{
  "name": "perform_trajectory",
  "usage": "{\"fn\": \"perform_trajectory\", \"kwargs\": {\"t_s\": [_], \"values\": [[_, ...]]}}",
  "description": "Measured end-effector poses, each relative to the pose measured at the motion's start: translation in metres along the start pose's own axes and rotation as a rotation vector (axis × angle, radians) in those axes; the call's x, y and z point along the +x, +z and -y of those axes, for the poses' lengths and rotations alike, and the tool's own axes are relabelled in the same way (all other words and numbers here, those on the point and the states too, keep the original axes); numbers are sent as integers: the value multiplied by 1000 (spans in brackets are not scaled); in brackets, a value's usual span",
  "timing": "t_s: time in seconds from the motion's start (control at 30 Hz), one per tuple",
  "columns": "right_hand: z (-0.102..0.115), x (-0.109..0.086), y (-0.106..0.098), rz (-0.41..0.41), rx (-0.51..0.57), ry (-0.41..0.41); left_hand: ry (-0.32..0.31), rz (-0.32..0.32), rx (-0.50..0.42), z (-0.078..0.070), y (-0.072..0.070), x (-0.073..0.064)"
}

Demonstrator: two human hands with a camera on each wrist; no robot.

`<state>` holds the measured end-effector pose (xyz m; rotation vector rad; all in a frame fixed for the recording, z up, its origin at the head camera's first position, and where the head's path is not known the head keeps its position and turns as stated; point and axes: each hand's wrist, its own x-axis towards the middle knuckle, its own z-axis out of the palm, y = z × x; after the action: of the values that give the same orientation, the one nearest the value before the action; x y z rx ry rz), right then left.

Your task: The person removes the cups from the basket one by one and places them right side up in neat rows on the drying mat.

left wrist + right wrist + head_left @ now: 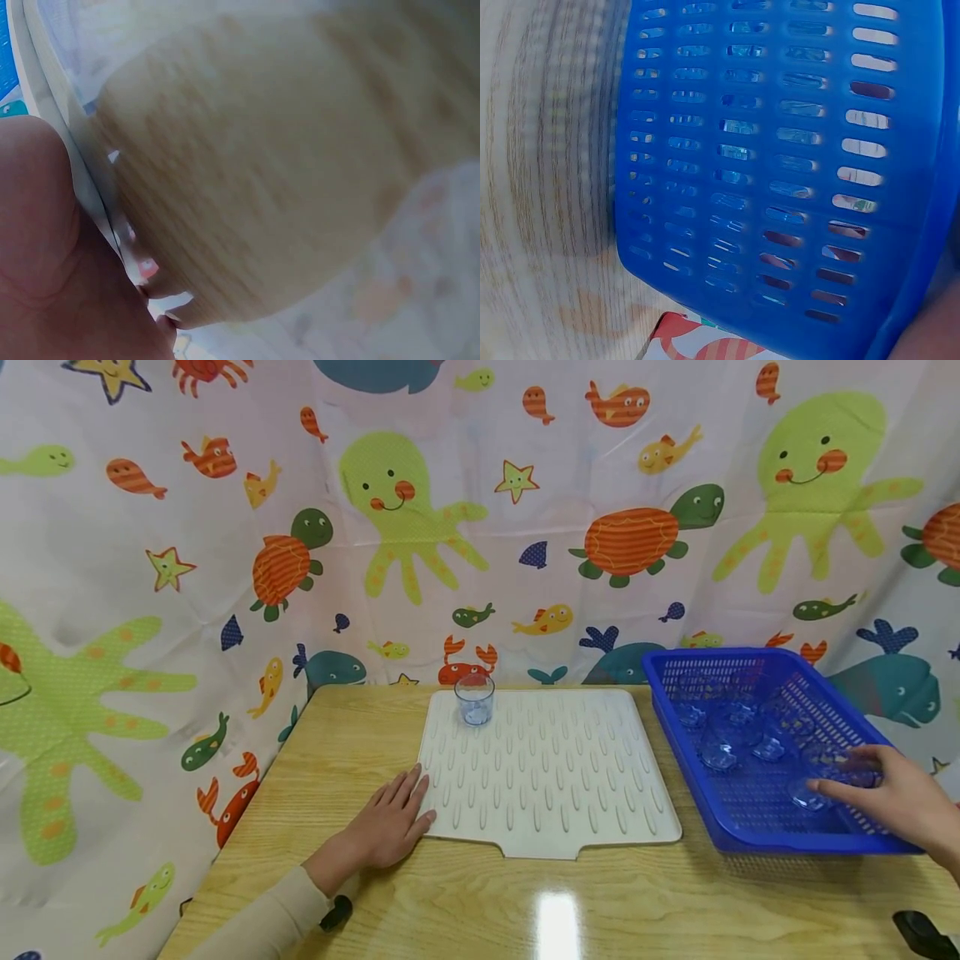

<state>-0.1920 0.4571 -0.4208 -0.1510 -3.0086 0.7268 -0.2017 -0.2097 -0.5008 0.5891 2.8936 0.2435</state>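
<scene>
Wooden table (442,902), left hand (390,820) flat, right hand (902,795) around a glass (823,763).

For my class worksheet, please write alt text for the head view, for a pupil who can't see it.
A person's right hand grips a clear glass in a blue basket holding other glasses. The left hand rests at the left edge of a white mat, which bears one upright glass.

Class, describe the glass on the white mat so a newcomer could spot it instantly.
On the wooden table, left of the blue basket, lies a ridged white mat. Near its far left corner stands a clear glass. Unlike the other glasses, gathered in the basket, this one stands alone.
</scene>
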Motion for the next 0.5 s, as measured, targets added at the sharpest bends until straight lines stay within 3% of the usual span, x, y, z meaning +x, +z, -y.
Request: {"fn": "perform_trajectory", "kwargs": {"t_s": [0.2, 0.5], "values": [[-14, 4, 7, -27, 69, 1, -2, 12, 4, -4, -5, -2], [0, -6, -3, -23, 173, 34, -5, 7, 16, 0, 1, 1]]}}
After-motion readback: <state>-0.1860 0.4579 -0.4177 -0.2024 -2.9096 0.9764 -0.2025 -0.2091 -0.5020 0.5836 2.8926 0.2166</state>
